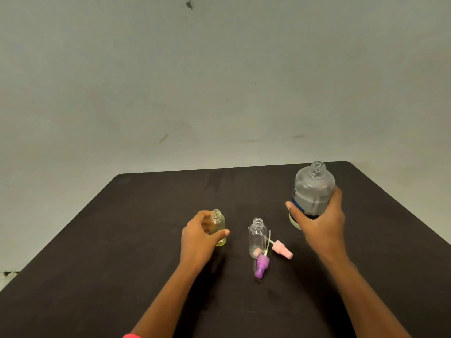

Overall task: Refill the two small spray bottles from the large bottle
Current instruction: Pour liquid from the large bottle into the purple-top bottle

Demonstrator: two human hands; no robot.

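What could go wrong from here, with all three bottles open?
The large bottle in the right hand has a far wider mouth than the yellowish small bottle that the left hand holds, so pouring may spill. The clear small bottle stands unheld between them and could be knocked onto the purple spray head beside it.

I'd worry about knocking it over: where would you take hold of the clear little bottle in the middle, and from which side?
Probably grip the clear bottle round its straight body, below the open neck, from its left. It stands upright, and the pink cap and purple cap lie close on its right and near sides.
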